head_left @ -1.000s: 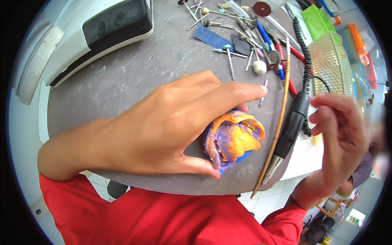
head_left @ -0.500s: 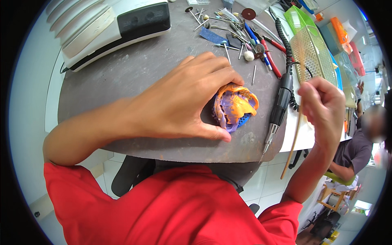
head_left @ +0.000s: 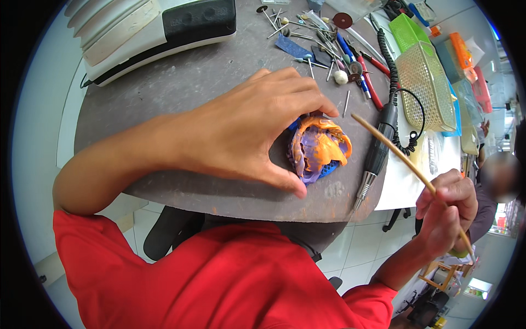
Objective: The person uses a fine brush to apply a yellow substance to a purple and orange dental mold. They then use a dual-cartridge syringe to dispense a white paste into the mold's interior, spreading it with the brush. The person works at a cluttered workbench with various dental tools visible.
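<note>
A dental impression (head_left: 320,148) in orange and purple material, in a blue tray, rests near the right front part of the bench. My left hand (head_left: 263,120) curves around its left side, fingers at the far edge and thumb at the near edge; the fingers' contact is partly hidden. Off the bench's right side, my right hand (head_left: 449,205) is closed around a thin wooden stick (head_left: 402,156). The stick slants up and left, its upper end over the bench near the handpiece. Its lower end comes out below the hand, where I cannot make out its shape clearly.
A black rotary handpiece (head_left: 378,148) with a coiled cord lies right of the impression. Burs and polishing tools (head_left: 323,41) are scattered behind, beside red-handled pliers (head_left: 372,88). A white and black machine (head_left: 200,22) stands far left. Baskets (head_left: 424,82) and a seated person are at right.
My right hand has moved down and right, and the stick has swung from pointing downward to slanting up left. My left hand stays around the impression; the view has shifted slightly.
</note>
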`<state>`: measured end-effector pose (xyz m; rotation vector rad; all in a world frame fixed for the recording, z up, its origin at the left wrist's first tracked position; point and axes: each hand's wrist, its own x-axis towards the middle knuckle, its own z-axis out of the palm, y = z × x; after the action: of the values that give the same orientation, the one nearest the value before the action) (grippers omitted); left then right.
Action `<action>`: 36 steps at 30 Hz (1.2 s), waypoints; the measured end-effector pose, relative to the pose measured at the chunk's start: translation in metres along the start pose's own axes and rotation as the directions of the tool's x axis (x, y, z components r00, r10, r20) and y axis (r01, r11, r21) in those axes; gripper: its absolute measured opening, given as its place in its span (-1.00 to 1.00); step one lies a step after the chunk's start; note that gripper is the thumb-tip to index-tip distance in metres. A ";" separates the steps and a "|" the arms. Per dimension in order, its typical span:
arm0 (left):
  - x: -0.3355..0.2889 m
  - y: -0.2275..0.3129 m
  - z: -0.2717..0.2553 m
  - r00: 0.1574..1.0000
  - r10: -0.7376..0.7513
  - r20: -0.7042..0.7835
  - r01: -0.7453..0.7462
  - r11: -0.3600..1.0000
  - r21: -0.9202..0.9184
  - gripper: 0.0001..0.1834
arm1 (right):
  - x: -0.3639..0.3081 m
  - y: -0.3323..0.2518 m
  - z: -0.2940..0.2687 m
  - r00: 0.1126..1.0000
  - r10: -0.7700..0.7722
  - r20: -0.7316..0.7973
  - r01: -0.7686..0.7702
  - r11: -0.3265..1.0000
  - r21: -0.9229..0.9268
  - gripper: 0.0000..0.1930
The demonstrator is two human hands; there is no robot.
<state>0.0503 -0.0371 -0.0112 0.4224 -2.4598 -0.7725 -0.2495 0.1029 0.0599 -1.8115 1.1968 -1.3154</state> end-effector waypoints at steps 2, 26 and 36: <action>0.001 0.000 0.000 1.000 -0.001 0.006 0.001 1.000 -0.001 -0.15 | 0.000 0.002 0.000 0.998 -0.043 0.041 0.045 0.998 -0.048 -0.76; 0.007 -0.001 -0.008 0.995 0.077 0.071 -0.067 0.988 -0.136 -0.19 | -0.038 0.017 -0.059 0.956 -0.045 -0.290 0.196 0.835 0.514 -0.48; 0.006 -0.003 -0.005 0.994 0.061 0.088 -0.061 0.998 -0.001 -0.07 | -0.055 0.021 -0.030 0.923 -0.164 -0.348 0.281 0.906 0.317 -0.60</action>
<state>0.0486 -0.0443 -0.0074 0.3182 -2.5426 -0.7787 -0.2907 0.1447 0.0297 -1.5404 0.8328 -1.8783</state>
